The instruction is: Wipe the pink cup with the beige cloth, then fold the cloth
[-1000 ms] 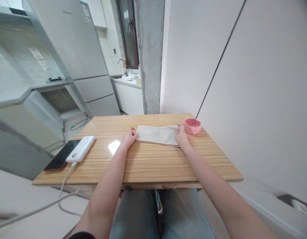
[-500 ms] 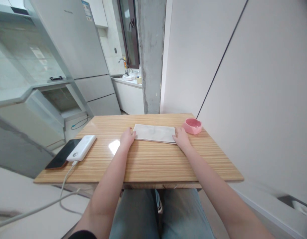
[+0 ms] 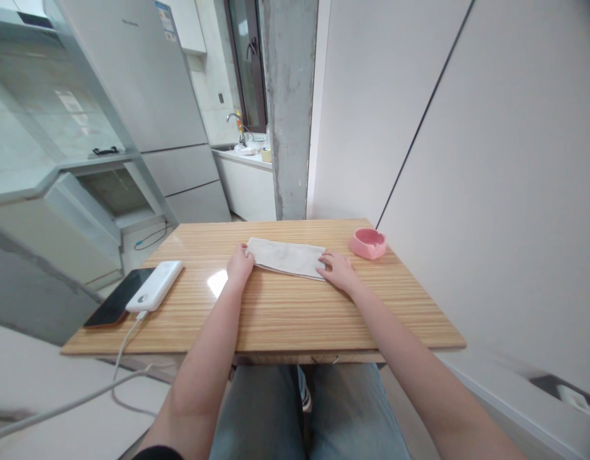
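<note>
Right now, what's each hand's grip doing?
Left hand: closed on the left end of the cloth.
Right hand: fingers bent at the cloth's right end; firm hold or light touch, can't tell.
</note>
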A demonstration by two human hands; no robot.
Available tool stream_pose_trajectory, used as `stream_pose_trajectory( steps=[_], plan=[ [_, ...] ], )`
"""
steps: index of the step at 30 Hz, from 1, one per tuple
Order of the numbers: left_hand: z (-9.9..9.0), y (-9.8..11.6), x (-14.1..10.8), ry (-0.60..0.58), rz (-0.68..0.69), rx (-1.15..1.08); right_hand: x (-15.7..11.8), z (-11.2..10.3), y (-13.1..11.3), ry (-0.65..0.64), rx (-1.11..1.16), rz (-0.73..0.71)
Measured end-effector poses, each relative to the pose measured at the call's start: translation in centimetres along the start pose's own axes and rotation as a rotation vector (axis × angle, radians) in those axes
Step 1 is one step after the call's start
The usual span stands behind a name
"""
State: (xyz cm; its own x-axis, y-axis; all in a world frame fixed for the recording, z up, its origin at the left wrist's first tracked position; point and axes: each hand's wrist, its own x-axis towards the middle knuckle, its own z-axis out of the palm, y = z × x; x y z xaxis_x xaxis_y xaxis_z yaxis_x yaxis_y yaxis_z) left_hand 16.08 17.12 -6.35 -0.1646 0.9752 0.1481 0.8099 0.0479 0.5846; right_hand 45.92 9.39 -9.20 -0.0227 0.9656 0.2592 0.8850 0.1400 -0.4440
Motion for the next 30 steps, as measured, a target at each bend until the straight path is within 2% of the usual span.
stream_pose_trajectory(
  steps=[3, 5, 7, 9, 12, 14, 16, 21, 24, 26, 27, 30],
  plan=[
    [-0.2, 0.1, 0.0, 0.16, 0.061, -0.12, 0.0, 0.2, -0.3, -0.012, 0.0, -0.028],
    [0.1, 1.2, -0.4, 0.3, 0.201, -0.221, 0.0, 0.3, -0.7, -0.017, 0.002, -0.049],
    [1.0, 3.2, -1.3, 0.366, 0.385, -0.291, 0.0, 0.4, -1.2, -0.022, 0.004, -0.07],
    [2.4, 5.6, -2.5, 0.289, 0.559, -0.297, 0.0, 0.5, -1.5, -0.025, -0.004, -0.092],
    [4.9, 8.8, -4.7, 0.031, 0.756, -0.216, 0.0, 0.5, -1.6, -0.016, -0.003, -0.11],
    [6.2, 9.9, -5.9, -0.146, 0.866, -0.157, 0.0, 0.6, -1.5, -0.008, 0.019, -0.111],
    [6.9, 10.0, -6.7, -0.25, 0.921, -0.126, 0.1, 0.7, -1.3, -0.011, 0.047, -0.097],
    [7.1, 9.2, -7.4, -0.273, 0.861, -0.137, 0.6, 1.2, -0.7, 0.0, 0.104, -0.009],
    [6.4, 9.2, -7.3, -0.315, 0.849, -0.189, 0.7, 1.1, -0.3, 0.134, 0.161, 0.028],
    [5.8, 8.9, -6.8, -0.277, 0.798, -0.249, 0.6, 0.9, -0.5, 0.208, 0.181, -0.054],
    [5.4, 8.7, -6.3, -0.232, 0.746, -0.272, 0.4, 0.8, -0.8, 0.204, 0.176, -0.13],
    [4.6, 7.3, -4.4, -0.114, 0.559, -0.293, -0.4, 0.5, -2.8, 0.03, 0.1, -0.333]
  ],
)
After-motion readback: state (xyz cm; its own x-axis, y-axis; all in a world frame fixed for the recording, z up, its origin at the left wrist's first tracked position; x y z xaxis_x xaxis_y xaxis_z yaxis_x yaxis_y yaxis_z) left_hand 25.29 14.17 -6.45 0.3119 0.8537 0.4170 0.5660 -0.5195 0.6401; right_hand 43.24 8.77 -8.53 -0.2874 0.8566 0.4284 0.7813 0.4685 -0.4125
